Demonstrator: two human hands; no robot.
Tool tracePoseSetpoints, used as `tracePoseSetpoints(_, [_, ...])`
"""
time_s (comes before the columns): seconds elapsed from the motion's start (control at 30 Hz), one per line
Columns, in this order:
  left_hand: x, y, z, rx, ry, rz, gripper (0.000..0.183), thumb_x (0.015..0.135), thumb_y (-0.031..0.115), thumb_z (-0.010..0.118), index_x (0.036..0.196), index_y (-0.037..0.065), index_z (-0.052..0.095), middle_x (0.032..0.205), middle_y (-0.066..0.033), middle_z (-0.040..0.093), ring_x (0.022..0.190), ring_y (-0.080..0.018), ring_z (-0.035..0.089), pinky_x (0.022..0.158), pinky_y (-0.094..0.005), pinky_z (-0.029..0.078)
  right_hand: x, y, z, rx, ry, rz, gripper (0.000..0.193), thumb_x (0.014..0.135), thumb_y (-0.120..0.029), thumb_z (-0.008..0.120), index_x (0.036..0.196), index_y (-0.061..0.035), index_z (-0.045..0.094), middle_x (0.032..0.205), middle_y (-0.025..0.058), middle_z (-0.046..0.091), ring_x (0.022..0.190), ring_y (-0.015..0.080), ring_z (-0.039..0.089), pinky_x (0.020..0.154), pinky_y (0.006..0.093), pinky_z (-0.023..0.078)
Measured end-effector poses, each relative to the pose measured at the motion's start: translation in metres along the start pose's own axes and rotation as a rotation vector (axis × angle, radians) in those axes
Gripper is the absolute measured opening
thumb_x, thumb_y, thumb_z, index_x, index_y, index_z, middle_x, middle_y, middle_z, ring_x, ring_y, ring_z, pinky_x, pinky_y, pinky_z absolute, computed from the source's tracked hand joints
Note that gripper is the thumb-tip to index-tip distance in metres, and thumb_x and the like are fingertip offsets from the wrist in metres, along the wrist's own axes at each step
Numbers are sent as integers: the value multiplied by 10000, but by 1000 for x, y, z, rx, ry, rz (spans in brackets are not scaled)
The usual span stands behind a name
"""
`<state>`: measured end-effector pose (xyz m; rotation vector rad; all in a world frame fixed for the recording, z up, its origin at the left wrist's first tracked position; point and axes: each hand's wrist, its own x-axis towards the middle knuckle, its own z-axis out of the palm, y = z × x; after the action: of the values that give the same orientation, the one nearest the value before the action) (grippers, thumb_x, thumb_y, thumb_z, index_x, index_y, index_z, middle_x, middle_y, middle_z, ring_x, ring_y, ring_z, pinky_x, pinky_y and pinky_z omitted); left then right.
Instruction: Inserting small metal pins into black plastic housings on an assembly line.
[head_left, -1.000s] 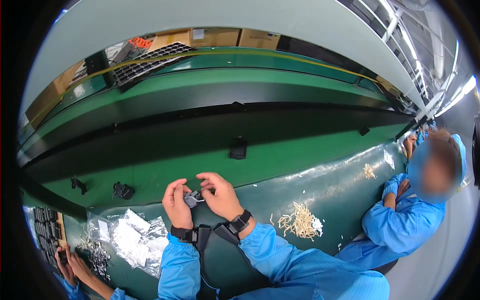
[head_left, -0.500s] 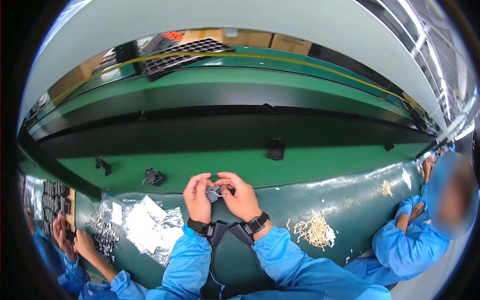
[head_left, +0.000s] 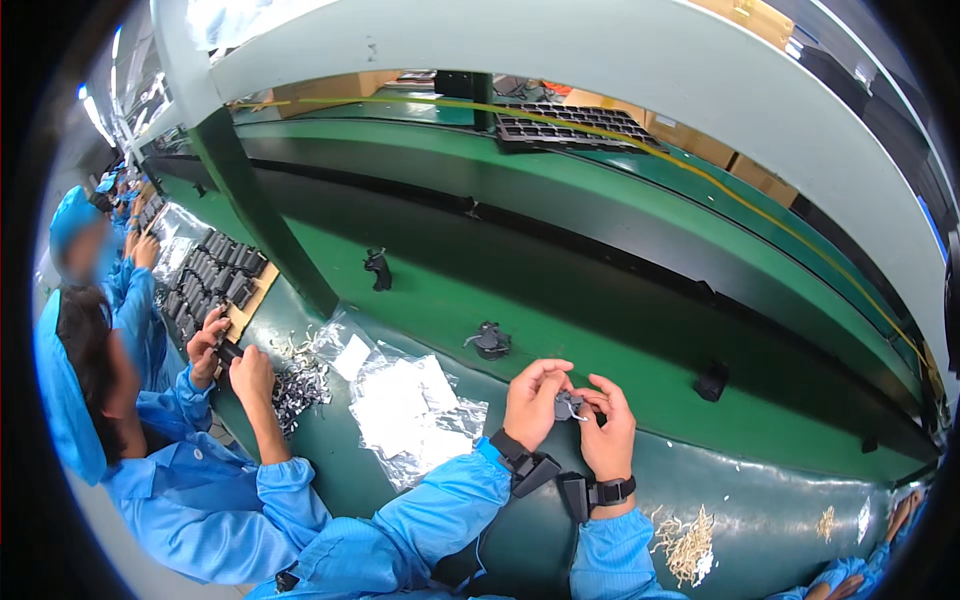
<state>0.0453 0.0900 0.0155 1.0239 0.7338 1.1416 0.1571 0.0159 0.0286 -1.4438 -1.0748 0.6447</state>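
Note:
Between the fingertips of my two hands is a small dark grey plastic part (head_left: 568,405) with a short whitish strip or wire on it. My left hand (head_left: 533,408) pinches it from the left, thumb and forefinger closed. From the other side my right hand (head_left: 609,432) grips it, fingers curled. Its exact kind cannot be made out, since the fingers cover much of it. Just beyond my left hand lies a similar black part (head_left: 490,341) with a thin wire, on the green belt (head_left: 430,312).
Left of my arms, clear plastic bags with white sheets (head_left: 405,400) lie beside a pile of small black-and-white pieces (head_left: 298,388). A co-worker (head_left: 200,500) handles a black part near a tray of black parts (head_left: 215,275). Cream strips (head_left: 688,545) are heaped at right. A green post (head_left: 265,215) rises at left.
The view has swung left, so the bench and belt appear farther right and tilted, and the left co-worker shows more fully. Both my hands still hold the grey part.

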Motion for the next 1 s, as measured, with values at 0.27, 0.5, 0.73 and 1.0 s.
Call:
tracePoseSetpoints(0.27, [-2, 1, -1, -53, -55, -27, 206, 1034, 119, 563, 1161, 16, 689, 858, -25, 658, 795, -68, 598, 721, -241, 480, 0, -2, -2, 66, -58, -21, 462, 850, 98, 632, 1304, 15, 595, 1085, 128, 737, 1009, 196, 704, 937, 319, 542])
tracePoseSetpoints(0.5, [-7, 38, 8, -151, -301, 45, 334, 1024, 101, 569, 1340, -3, 591, 1052, -65, 686, 994, -110, 636, 898, -250, 495, -3, 9, -9, 583, 62, 17, 455, 867, 47, 658, 1316, 29, 582, 1131, 75, 676, 1058, 153, 645, 972, 281, 500])
tracePoseSetpoints(0.73, [-14, 79, 7, 380, -411, 374, 599, 899, 35, 718, 1466, 13, 525, 1231, -131, 649, 1127, -226, 651, 1038, -348, 491, -1, -1, -4, 930, 90, -11, 390, 919, -1, 644, 1299, 1, 559, 1216, 152, 664, 1105, 240, 660, 1026, 401, 511])
tracePoseSetpoints(1.0, [-12, 95, 3, 502, -493, 290, 718, 858, -9, 694, 1533, 74, 466, 1197, -159, 670, 1061, -252, 680, 911, -364, 589, 2, 1, -6, 928, 10, -18, 385, 981, -87, 651, 1332, -15, 510, 1296, 186, 646, 1190, 324, 644, 988, 437, 535])
